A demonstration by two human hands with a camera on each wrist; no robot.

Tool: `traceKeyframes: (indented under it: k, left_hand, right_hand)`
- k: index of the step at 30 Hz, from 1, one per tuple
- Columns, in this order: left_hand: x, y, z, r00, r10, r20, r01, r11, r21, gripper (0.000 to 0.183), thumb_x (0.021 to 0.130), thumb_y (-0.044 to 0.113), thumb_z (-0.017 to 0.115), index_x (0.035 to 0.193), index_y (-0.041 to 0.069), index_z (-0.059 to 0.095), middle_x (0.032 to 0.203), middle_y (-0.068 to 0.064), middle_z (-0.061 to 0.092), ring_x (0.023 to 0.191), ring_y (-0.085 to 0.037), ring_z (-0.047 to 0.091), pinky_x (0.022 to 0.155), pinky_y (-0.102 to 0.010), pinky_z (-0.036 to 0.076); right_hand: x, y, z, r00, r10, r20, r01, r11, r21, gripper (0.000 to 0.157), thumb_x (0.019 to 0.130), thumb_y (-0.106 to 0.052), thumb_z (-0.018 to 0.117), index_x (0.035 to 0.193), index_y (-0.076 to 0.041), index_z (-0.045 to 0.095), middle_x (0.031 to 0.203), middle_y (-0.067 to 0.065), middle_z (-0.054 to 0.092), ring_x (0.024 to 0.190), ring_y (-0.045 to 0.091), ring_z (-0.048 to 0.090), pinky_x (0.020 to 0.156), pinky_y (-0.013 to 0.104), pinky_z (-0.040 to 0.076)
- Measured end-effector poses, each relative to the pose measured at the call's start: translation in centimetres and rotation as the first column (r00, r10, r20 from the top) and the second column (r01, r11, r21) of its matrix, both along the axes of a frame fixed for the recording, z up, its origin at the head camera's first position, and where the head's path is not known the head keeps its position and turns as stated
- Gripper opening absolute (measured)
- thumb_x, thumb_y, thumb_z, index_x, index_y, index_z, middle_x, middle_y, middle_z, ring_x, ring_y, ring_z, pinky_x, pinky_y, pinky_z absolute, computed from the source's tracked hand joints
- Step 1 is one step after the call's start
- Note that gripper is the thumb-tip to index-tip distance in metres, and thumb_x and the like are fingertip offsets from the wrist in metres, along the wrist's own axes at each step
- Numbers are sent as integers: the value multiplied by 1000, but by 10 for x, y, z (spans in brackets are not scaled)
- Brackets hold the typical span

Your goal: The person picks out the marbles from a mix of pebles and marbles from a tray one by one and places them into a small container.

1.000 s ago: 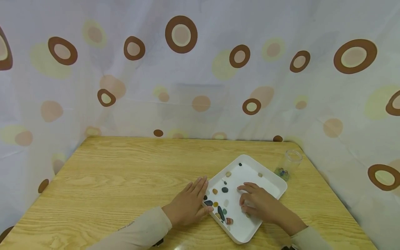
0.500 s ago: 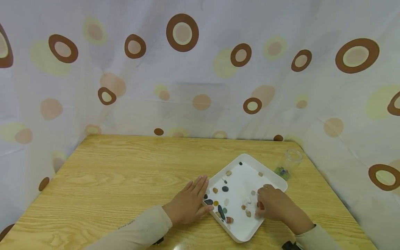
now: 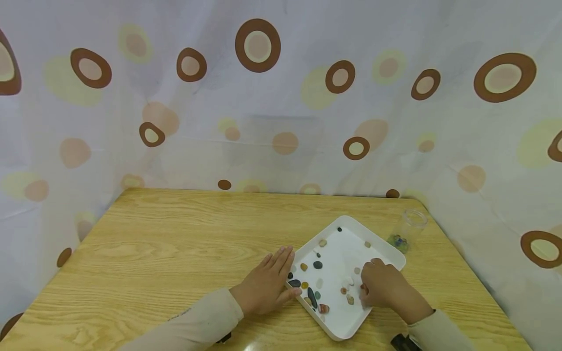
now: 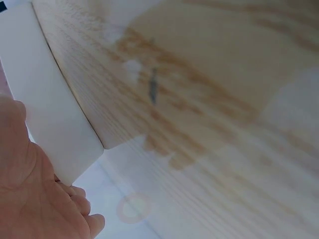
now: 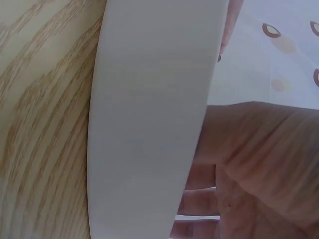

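Observation:
A white tray (image 3: 335, 324) lies turned at an angle on the table and holds several small pebbles. Straight fingers of my left hand (image 3: 265, 287) rest at its left rim, the thumb across the edge. In the left wrist view that hand touches the tray wall (image 4: 50, 99) near a corner. My right hand (image 3: 384, 285) is inside the tray on the right, knuckles up and fingers bent downward. The tray wall hides its fingertips in the right wrist view; I cannot tell if they hold a pebble. Left of it lie a white stone (image 3: 349, 281) and a tan pebble (image 3: 350, 299).
Behind the tray's right corner stands a clear jar (image 3: 411, 224) with green and blue glassy pieces (image 3: 398, 242) at the bottom. Dark pebbles (image 3: 312, 297) and a reddish stone (image 3: 323, 308) gather along the tray's left side. A patterned curtain (image 3: 285, 97) surrounds the wooden table (image 3: 197, 234).
My right hand has moved rightward from the tray's middle, its fingers drawing in, uncovering several pebbles there. Over the last half second it has barely shifted. The left hand stays at the rim.

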State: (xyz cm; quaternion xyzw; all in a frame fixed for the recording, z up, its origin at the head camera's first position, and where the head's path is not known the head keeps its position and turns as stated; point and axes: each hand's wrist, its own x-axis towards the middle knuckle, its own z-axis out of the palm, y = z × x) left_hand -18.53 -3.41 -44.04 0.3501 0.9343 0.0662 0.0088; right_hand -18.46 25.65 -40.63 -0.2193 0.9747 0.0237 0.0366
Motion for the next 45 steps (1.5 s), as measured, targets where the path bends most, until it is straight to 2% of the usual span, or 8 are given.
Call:
traceKeyframes:
  k: [4,7,10,14,25,29,36,45]
  left_hand:
    - [0,0,1,1000,1,2,-1,1000,-3,78,101,56,26,152,-2,16,159,-16,13,147,-28,13,116,-44,21]
    - [0,0,1,1000,1,2,-1,1000,-6,77,101,56,25,152,-2,16,159,-16,12,147,-28,13,116,-44,21]
    - [0,0,1,1000,2,1,-2,1000,-9,78,101,56,24,152,-2,15,159,-16,12,147,-28,13,116,-44,21]
    - [0,1,0,1000,2,-4,-2,1000,-15,78,101,56,24,152,-2,15,159,-16,12,147,-28,13,116,-44,21]
    - [-2,0,-5,1000,3,-11,-3,1000,-6,79,100,58,22,152,-1,14,160,-15,12,147,-27,12,116,-43,20]
    - [-2,-1,-6,1000,-1,-13,1,1000,-5,80,100,59,21,152,-1,14,160,-16,12,147,-27,12,116,-44,20]
    - [-1,-1,-3,1000,-9,-5,9,1000,6,79,100,57,23,152,-2,15,159,-17,12,147,-29,13,116,-45,21]
    - [0,0,1,1000,2,9,-2,1000,-4,78,101,56,26,152,-2,16,159,-15,12,147,-28,13,116,-44,21]
  right_hand:
    - [-2,5,3,998,62,-10,-62,997,-51,28,69,-12,74,55,-17,50,72,-4,48,71,17,45,54,31,39]
    - [-5,10,8,992,119,-42,-123,985,-119,28,72,-14,78,58,-22,55,93,3,62,92,28,57,64,38,47]
    - [-6,15,15,985,150,-83,-163,970,-182,28,73,-18,82,64,-28,57,116,13,62,114,41,53,75,51,49]
    - [-10,17,24,972,173,-161,-206,953,-223,26,74,-16,83,73,-30,61,123,13,60,120,40,50,85,54,48]
    - [-30,40,46,857,100,-506,-301,894,-333,25,70,0,82,86,-12,66,120,21,59,114,42,49,88,58,43]
    - [-41,60,47,839,-37,-543,-237,874,-425,23,71,2,80,90,-4,67,120,24,57,111,46,48,83,58,42]
    - [-60,91,41,833,-292,-470,-16,837,-548,14,82,-1,72,96,3,68,121,32,56,111,54,45,87,68,37]
    - [-71,111,29,850,-408,-333,174,815,-553,24,92,-12,65,107,7,64,120,38,52,106,57,47,81,67,40]
